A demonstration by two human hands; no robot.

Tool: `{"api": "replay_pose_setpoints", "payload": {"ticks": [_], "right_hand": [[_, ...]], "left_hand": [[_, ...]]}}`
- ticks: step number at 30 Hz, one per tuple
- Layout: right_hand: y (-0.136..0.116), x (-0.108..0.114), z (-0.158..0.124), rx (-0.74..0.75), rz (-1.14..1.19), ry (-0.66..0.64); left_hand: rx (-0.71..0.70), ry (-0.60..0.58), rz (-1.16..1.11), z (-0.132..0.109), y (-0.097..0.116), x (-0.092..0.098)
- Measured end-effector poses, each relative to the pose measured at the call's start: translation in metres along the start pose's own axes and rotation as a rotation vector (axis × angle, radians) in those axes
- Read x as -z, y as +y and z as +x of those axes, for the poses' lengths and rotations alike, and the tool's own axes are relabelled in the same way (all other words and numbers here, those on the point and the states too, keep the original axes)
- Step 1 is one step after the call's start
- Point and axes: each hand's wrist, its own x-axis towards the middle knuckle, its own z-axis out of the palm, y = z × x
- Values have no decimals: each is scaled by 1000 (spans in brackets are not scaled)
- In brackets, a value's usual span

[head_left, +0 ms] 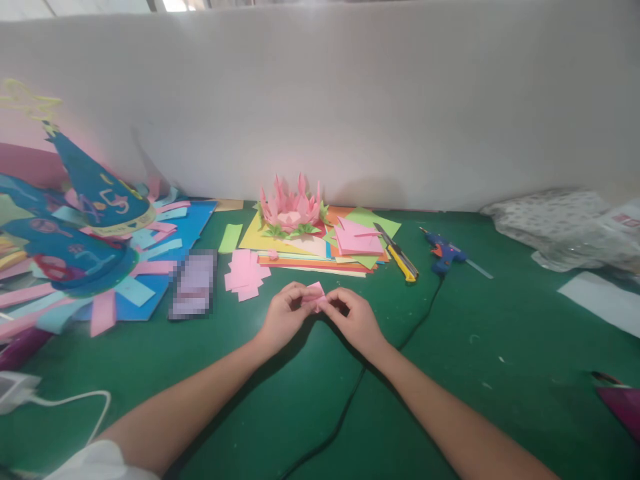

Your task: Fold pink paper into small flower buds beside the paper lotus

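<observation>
A small folded piece of pink paper [314, 293] is pinched between my two hands, over the green table in front of me. My left hand [286, 312] grips its left side with thumb and fingers pressed together. On the other side, my right hand [356, 319] pinches the right edge. Just beyond my hands lies a stack of coloured paper [320, 265], and on top of it stands a pink paper lotus [293, 210] with green leaves. Loose pink paper pieces [245, 275] are spread to the left of my hands.
A yellow utility knife [403, 260] and a blue glue gun [444, 253] lie to the right; the gun's black cord [345, 413] runs under my right arm. A phone [194, 285] and decorated blue paper hats [95, 260] are at left. Plastic bags [565, 220] sit far right.
</observation>
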Motion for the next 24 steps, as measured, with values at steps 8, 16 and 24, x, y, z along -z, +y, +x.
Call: {"api": "replay_pose_setpoints", "payload": {"ticks": [8, 16, 24], "right_hand": [[-1, -1, 0, -40, 11, 4], [-1, -2, 0, -56, 60, 33], [-2, -2, 2, -86, 172, 9]], "left_hand": [[1, 18, 2, -1, 3, -1], [-22, 9, -28, -1, 1, -2], [4, 13, -68, -2, 2, -2]]}}
